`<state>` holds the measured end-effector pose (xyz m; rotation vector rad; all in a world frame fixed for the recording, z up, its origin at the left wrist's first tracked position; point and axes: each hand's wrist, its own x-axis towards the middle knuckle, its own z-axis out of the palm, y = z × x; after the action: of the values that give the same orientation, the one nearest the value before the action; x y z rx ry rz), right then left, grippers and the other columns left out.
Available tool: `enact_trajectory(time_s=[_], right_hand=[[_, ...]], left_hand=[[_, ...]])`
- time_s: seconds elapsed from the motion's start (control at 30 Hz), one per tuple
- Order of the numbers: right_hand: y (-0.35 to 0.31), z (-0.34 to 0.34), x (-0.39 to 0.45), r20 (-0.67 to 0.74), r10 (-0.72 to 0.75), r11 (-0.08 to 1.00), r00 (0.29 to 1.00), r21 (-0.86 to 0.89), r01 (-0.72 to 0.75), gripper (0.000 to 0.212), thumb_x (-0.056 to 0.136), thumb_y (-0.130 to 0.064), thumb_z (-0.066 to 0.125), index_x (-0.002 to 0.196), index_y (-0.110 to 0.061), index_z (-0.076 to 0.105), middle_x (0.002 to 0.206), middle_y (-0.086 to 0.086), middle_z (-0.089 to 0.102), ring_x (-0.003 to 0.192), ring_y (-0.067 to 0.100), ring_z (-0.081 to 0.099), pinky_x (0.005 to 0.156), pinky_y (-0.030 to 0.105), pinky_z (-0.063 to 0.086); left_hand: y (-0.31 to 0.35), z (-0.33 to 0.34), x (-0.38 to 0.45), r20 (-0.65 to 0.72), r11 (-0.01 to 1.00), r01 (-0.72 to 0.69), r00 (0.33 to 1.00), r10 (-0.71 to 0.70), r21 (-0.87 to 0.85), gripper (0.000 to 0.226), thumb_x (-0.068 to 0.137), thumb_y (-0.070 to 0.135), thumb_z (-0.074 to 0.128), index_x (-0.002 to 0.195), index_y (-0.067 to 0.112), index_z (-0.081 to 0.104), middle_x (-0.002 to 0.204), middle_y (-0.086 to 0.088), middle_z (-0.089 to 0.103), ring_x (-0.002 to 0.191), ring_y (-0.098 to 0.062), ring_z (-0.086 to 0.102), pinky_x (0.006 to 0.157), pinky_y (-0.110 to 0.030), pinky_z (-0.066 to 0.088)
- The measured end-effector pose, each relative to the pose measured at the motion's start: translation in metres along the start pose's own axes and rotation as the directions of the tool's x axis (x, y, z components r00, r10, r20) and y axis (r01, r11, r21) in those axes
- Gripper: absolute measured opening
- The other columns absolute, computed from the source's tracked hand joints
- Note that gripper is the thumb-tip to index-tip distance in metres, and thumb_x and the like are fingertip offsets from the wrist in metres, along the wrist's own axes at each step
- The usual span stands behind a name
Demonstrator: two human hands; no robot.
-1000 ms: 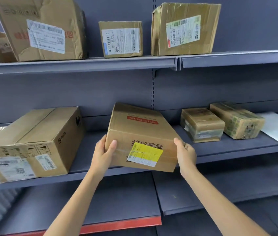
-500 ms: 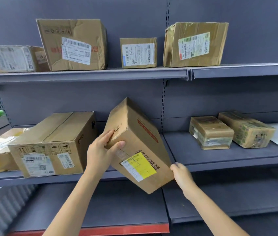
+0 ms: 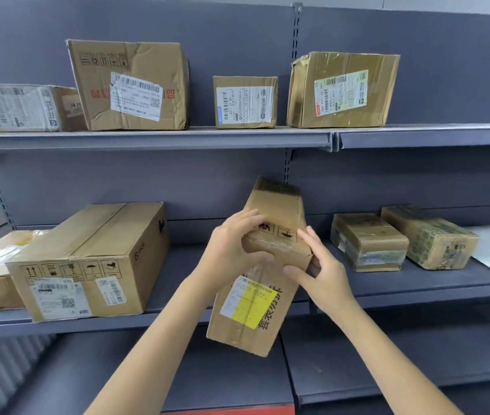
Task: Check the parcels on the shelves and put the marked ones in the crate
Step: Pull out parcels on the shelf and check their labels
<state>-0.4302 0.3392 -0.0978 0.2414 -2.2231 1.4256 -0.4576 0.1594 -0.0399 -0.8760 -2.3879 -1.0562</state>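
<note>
Head view: both hands, left hand (image 3: pixel 231 250) and right hand (image 3: pixel 324 277), seemingly grip upended parcel (image 3: pixel 255 310).

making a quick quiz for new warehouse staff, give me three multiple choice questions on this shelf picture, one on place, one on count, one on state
1. Where is the parcel with the yellow label?
A. on the top shelf
B. held in front of the middle shelf
C. flat on the bottom shelf

2. How many parcels stand on the top shelf?
A. two
B. four
C. six

3. How is the held parcel gripped?
A. by both hands
B. by the left hand alone
C. by neither hand

Answers:
1 B: it is tilted on end in the air before the middle shelf.
2 B: four boxes stand in a row there.
3 A: the left hand and the right hand curl round its upper end.
</note>
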Motion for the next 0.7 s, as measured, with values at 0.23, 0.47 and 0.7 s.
enact_trajectory(time_s=[0.23,0.47,0.7], right_hand=[[0.038,-0.024,-0.019,-0.183,0.082,0.94,0.98,0.341,-0.015,0.058,0.077,-0.004,0.07,0.124,-0.032,0.051,0.141,-0.004,0.045,0.115,-0.003,0.053,0.085,0.011,0.049],[0.086,-0.034,-0.046,-0.183,0.358,0.834,0.916,0.503,-0.225,0.068,0.063,-0.022,0.083,0.123,-0.022,0.05,0.12,0.004,0.061,0.093,0.002,0.064,0.072,0.009,0.051],[0.099,-0.045,-0.049,0.145,0.665,0.612,0.732,0.457,-0.646,0.046,0.094,-0.044,0.034,0.105,-0.009,0.062,0.109,0.012,0.066,0.105,0.025,0.057,0.093,0.035,0.04]], left_hand=[[-0.091,0.044,-0.069,-0.054,0.694,0.621,0.73,-0.682,-0.365,0.046,0.095,0.036,0.046,0.135,0.014,0.042,0.139,-0.003,0.046,0.12,-0.017,0.045,0.096,-0.028,0.035],[-0.098,0.077,-0.081,0.436,0.152,0.759,0.512,-0.74,-0.634,0.047,0.096,0.049,0.029,0.129,0.018,0.045,0.123,-0.014,0.055,0.114,-0.032,0.052,0.093,-0.048,0.042],[-0.096,0.051,-0.078,0.233,0.405,0.655,0.665,-0.709,-0.638,0.023,0.098,0.022,0.041,0.102,0.01,0.06,0.095,-0.008,0.067,0.09,-0.021,0.062,0.073,-0.031,0.05]])
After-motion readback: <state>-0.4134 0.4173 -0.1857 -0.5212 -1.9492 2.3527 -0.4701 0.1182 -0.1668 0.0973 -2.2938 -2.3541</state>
